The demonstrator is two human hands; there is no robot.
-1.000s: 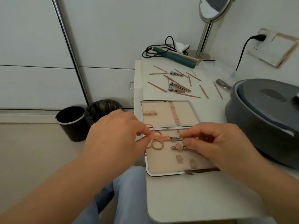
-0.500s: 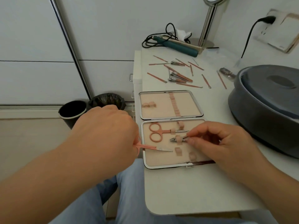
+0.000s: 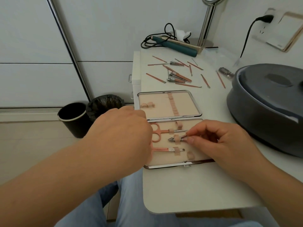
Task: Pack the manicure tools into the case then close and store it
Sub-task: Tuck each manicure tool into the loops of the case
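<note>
At the case's near half, the right hand (image 3: 218, 141) pinches the handle end of the nipper (image 3: 176, 139) between thumb and fingertip, evidently to steady it under its elastic loop, while the left hand (image 3: 124, 133) covers the handle of a slim tool (image 3: 168, 149) whose tip sits through the loop below; its fingers are hidden, so I cannot tell their grip. Scissors (image 3: 161, 131) lie strapped just above the nipper, and the far half of the open case (image 3: 200, 104) holds only empty loops. Beyond, on the table (image 3: 188, 185), loose tools (image 3: 178, 77) remain unpacked, so packing is judged at an early stage.
</note>
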